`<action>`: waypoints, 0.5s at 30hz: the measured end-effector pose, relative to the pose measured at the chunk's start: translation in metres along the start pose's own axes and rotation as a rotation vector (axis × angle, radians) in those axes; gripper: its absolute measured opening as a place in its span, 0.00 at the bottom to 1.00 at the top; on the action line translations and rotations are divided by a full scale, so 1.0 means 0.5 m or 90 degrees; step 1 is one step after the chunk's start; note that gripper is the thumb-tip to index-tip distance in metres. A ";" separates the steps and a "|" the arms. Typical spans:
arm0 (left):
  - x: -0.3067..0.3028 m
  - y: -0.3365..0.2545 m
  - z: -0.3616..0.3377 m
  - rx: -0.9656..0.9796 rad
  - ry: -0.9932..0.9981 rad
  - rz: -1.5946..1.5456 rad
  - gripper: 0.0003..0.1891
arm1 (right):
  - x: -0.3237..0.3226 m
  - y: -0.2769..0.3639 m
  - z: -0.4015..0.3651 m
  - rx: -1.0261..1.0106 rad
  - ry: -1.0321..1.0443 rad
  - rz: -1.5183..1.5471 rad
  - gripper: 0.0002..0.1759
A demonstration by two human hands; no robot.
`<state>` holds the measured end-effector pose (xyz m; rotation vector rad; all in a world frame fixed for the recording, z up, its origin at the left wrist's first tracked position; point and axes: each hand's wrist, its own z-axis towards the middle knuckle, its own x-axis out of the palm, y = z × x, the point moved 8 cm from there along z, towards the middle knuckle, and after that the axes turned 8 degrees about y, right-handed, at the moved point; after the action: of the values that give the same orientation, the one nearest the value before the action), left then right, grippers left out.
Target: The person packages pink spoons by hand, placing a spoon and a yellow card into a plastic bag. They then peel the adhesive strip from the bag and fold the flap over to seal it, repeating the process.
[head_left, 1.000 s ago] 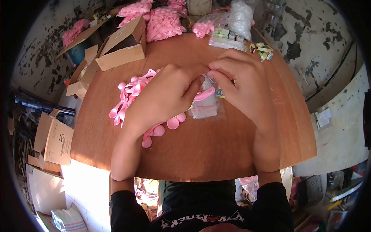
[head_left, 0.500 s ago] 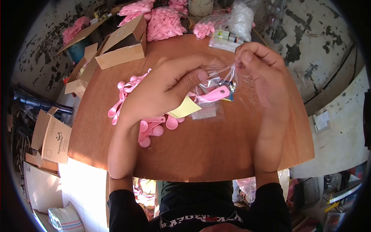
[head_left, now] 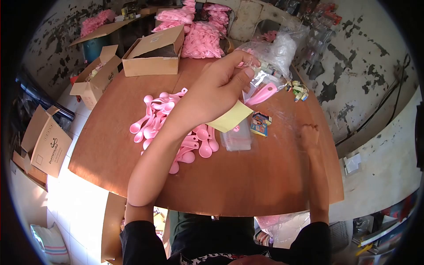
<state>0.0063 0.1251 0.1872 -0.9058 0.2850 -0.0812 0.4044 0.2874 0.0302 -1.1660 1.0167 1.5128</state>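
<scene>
The step in hand seems to be holding things together: at twelve o'clock the left hand (head_left: 225, 88) grips one pink plastic spoon (head_left: 264, 93), apparently within clear film, and one pale-yellow paper card (head_left: 232, 117). The next move calls for a steady pinch. At three o'clock the right hand (head_left: 310, 134) is curled (too blurred to tell whether it holds anything). Between it and the nine-o'clock pink spoon heap (head_left: 152, 131), too overlapped to count, lie one clear bag stack (head_left: 237, 141) and at least one blue-and-yellow printed box (head_left: 259, 125).
</scene>
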 end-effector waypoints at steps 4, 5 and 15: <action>0.001 0.002 0.002 -0.015 0.020 -0.008 0.06 | -0.043 -0.017 -0.054 0.089 -0.205 0.270 0.10; 0.007 0.017 0.006 -0.022 0.027 -0.012 0.06 | -0.056 0.000 -0.064 0.098 -0.200 0.271 0.10; 0.073 0.046 0.012 -0.047 0.098 -0.095 0.08 | -0.263 0.476 -0.124 -0.355 -0.012 0.900 0.14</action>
<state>0.0419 0.1370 0.1648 -0.9953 0.3646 -0.2808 0.1986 0.1526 0.1614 -0.6813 1.5767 3.0333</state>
